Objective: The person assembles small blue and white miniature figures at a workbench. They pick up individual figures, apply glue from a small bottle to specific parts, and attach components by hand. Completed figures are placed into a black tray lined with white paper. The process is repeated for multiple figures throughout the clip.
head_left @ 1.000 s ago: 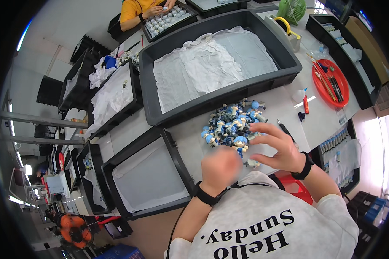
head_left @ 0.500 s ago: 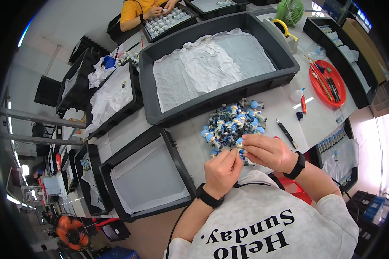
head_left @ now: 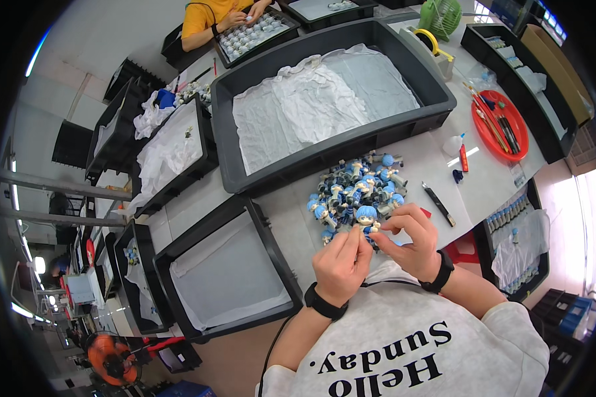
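A small blue-haired figurine (head_left: pixel 366 216) is held upright in front of my chest, its face toward me. My left hand (head_left: pixel 341 263) pinches its lower part between thumb and fingers, hiding its legs. At the figurine's right side, the thumb and index fingertips of my right hand (head_left: pixel 414 243) close on its body, with the other fingers curled above. Right behind, a heap of similar figurines (head_left: pixel 351 188) with blue hair and dark and pale parts lies on the white table (head_left: pixel 281 221).
Beyond the heap stands a large dark tray (head_left: pixel 338 142) lined with white sheets. Another lined tray (head_left: pixel 228 271) is at left. To the right are a craft knife (head_left: pixel 438 204), a red marker (head_left: pixel 464 159) and a red dish (head_left: pixel 520 149) of brushes. Across, a co-worker's hands (head_left: pixel 245 16) work over a tray.
My right hand has drawn back from over the figurine's head and its fingers have spread. The figurine's head and face now show. My left hand stays nearly in place.
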The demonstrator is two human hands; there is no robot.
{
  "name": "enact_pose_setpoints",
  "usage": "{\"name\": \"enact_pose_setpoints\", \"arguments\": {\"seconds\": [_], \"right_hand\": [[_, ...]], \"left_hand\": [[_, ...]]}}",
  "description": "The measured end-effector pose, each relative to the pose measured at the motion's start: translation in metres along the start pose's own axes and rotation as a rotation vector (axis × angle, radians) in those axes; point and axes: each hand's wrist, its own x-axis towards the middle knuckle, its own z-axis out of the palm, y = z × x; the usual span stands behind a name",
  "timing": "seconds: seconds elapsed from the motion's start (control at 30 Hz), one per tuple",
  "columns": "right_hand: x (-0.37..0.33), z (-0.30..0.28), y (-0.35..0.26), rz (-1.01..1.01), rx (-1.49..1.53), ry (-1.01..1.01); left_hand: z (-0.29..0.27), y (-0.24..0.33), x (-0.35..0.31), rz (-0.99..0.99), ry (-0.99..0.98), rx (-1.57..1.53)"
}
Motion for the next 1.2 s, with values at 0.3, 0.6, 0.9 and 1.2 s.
{"name": "enact_pose_setpoints", "arguments": {"seconds": [0.3,0.6,0.9,1.2], "right_hand": [[-0.009,0.015,-0.026,0.575,0.475,0.125],[-0.009,0.013,-0.026,0.105,0.192,0.136],[-0.015,0.014,-0.014,0.015,0.159,0.095],[-0.021,0.016,-0.012,0.071,0.183,0.128]], "left_hand": [[0.003,0.001,0.001,0.082,0.045,0.059],[-0.001,0.009,0.007,0.086,0.105,-0.002],[-0.004,0.006,0.004,0.052,0.006,-0.099],[-0.005,0.003,0.007,0.118,-0.048,-0.110]]}}
